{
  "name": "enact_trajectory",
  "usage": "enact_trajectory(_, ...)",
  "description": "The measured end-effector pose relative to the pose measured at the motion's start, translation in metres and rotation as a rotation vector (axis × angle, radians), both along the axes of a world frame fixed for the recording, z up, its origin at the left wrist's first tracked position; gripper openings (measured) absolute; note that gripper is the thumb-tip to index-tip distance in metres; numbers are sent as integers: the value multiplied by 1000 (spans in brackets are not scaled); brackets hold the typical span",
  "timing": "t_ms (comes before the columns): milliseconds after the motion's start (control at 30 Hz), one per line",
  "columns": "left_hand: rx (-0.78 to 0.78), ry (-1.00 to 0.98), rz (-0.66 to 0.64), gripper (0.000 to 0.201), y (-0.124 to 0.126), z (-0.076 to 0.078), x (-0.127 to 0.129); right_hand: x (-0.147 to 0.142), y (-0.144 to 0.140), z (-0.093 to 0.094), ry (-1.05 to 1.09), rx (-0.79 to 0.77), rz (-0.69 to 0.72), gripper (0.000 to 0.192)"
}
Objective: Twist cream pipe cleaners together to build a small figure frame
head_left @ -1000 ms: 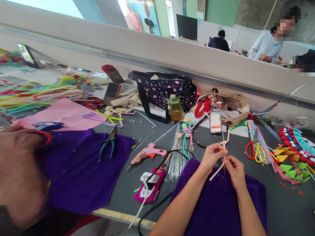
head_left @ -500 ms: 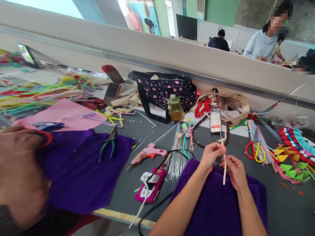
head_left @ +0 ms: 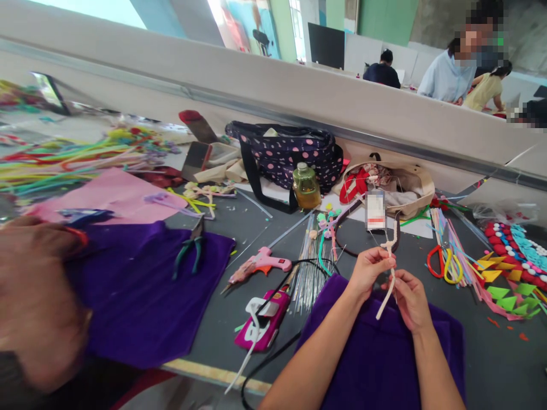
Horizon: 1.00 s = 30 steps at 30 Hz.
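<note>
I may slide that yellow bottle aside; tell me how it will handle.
The bottle stands upright, taller than wide, so a high push may tip it. It looks liquid-filled, so probably heavy for its size. Its smooth sides may be slippery.

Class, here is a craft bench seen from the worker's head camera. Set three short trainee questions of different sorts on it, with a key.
1. True or false: both hands grip the cream pipe cleaner.
2. What lies under the left hand and right hand? A) pink paper B) purple cloth C) a tray
3. Name the tool between the pliers and the bundle of thin rods.

Key: 1 true; 2 B; 3 the pink glue gun.
</note>
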<state>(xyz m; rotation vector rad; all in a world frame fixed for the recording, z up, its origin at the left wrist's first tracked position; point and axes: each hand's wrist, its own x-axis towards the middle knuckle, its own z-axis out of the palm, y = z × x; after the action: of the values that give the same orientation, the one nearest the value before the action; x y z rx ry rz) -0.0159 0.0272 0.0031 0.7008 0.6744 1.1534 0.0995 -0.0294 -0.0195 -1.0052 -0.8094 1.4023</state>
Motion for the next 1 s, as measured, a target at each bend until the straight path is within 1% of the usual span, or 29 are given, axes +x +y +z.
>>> enact_trajectory(100, 22, 20, -4, 27, -1, 0, 0, -1, 0, 0, 21, 12, 8, 15)
enact_trajectory(200, 36, 35, -2, 26, -2, 1, 0, -1, 0, -2, -8, 38, -4, 14)
enact_trajectory(300, 23, 21, 16, 26, -2, 3, 0, -1, -1, -3, -39, 50, -22, 13)
enact_trajectory(433, 7, 5, 49, 26, -2, 3, 1, 1, -1, -2, -38, 49, -1, 13)
enact_trajectory(633, 13, 1, 48, 25, -2, 4, 1, 0, 0, -5, -72, 43, -41, 11)
enact_trajectory(800, 40, 0, 30, 26, -3, 4, 1, 0, 0, -7, -75, 56, -41, 12)
enact_trajectory(1000, 91, 74, 33, 24, -5, 4, 1, -2, 0, -6, -50, 55, -55, 15)
